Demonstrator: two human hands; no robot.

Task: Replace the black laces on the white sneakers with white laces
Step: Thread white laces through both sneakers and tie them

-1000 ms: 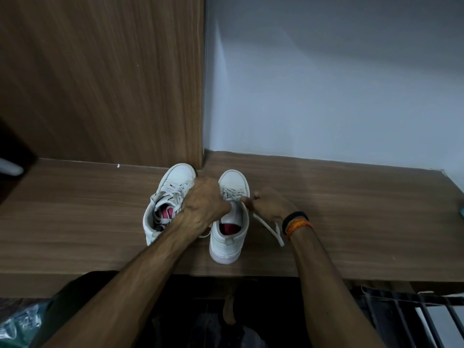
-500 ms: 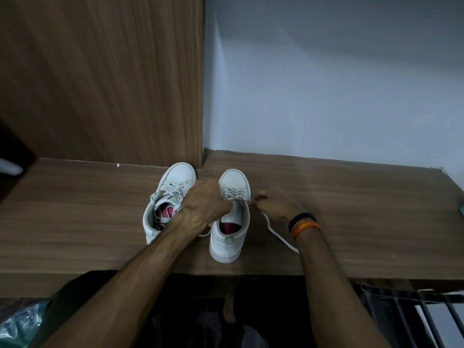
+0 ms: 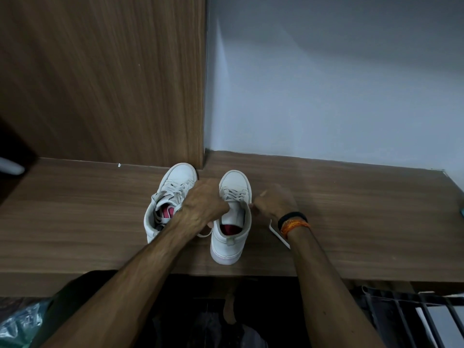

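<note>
Two white sneakers stand side by side on a wooden shelf (image 3: pixel 351 209), toes toward the wall. The left sneaker (image 3: pixel 173 187) carries white laces, loosely threaded. The right sneaker (image 3: pixel 232 232) has a white lace (image 3: pixel 278 234) through its front eyelets. My left hand (image 3: pixel 203 207) grips the right sneaker's left collar edge, fingers curled over it. My right hand (image 3: pixel 273 202) pinches the white lace at the shoe's right upper eyelets; the lace's free end trails on the shelf by my wrist. A loop of lace shows under my left hand. No black lace is visible.
A wooden panel (image 3: pixel 100 84) rises behind the left sneaker and a pale wall (image 3: pixel 326 84) behind the right one. The shelf's front edge runs just below the shoes. Dark clutter and a wire rack (image 3: pixel 414 317) lie below.
My right hand has drawn the lace outward to the right and then come back toward the shoe's eyelets. The trailing lace end shifted on the shelf. My left hand stayed in place.
</note>
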